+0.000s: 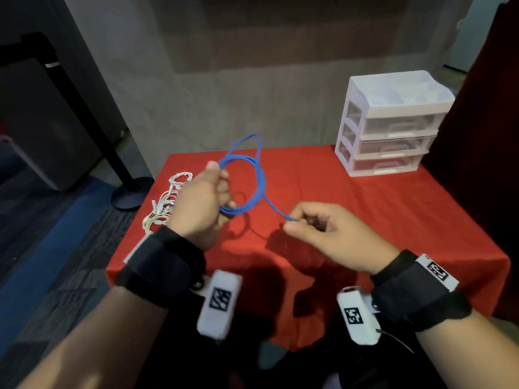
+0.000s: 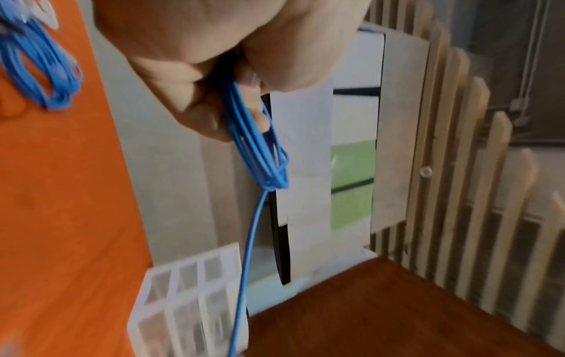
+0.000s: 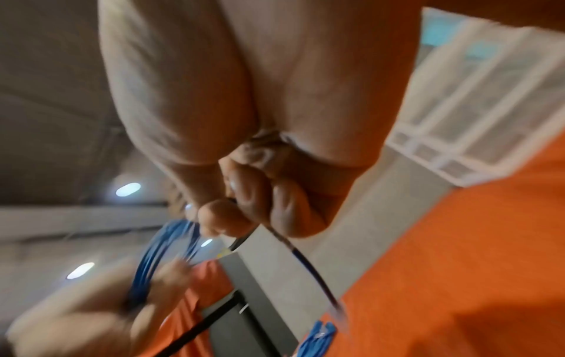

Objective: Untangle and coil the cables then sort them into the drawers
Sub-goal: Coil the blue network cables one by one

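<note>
A blue cable (image 1: 259,178) is wound into several loops above the red table (image 1: 393,220). My left hand (image 1: 224,192) grips the loops at their left side, thumb on top. In the left wrist view the fingers (image 2: 214,116) curl round the blue loops (image 2: 269,157). One free blue strand runs from the coil to my right hand (image 1: 292,223), which pinches it between thumb and forefinger. In the right wrist view the strand (image 3: 293,248) leaves the pinching fingers (image 3: 223,217); its end (image 3: 318,338) is blurred. The white drawer unit (image 1: 390,127) stands at the back right, its drawers closed.
A tangled white cable bundle (image 1: 165,200) lies at the table's left edge, behind my left wrist. A dark pole with a round base (image 1: 132,195) stands on the floor to the left. A grey wall rises behind the table.
</note>
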Tool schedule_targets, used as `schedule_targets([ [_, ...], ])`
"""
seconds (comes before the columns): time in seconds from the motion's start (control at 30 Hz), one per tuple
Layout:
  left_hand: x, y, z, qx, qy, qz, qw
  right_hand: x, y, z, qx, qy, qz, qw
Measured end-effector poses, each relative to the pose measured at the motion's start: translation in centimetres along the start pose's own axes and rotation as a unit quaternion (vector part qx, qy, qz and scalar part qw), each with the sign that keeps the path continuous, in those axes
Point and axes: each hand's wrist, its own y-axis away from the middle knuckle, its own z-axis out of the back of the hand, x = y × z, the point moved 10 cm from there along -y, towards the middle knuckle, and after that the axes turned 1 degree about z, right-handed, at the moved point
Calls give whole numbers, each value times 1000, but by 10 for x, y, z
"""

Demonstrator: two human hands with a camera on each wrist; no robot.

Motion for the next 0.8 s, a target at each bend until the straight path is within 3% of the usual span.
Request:
schedule_targets([
  [0.1,-23,-24,42,-57,-3,-18,998,-31,15,33,-71,-109,-65,989],
  [0.17,-23,-30,53,-73,-37,-35,996,-47,21,50,-133,-125,-93,979],
  [0.23,-14,-32,55,-85,-61,-58,993,-54,24,52,-169,-113,-114,972],
  [0.3,-4,-32,54,-100,-71,-75,990,-56,24,44,-181,-186,-128,957],
  [0.37,5,-31,53,-117,-78,-84,986,-52,23,31,-177,-321,-132,921],
  [0.47,13,-18,42,-134,-86,-123,979,-32,17,11,-162,-504,-125,839],
  [0.53,18,-7,30,-138,-95,-145,975,-20,11,7,-175,-560,-104,803],
  [0.6,22,0,18,-127,-79,-151,977,-11,3,7,-194,-583,-75,785],
  [0.7,29,6,3,-109,-41,-130,985,0,-5,-3,-184,-564,-52,804],
  [0.8,41,11,-8,-94,-5,-64,994,-6,-7,-19,-184,-444,-66,874],
])
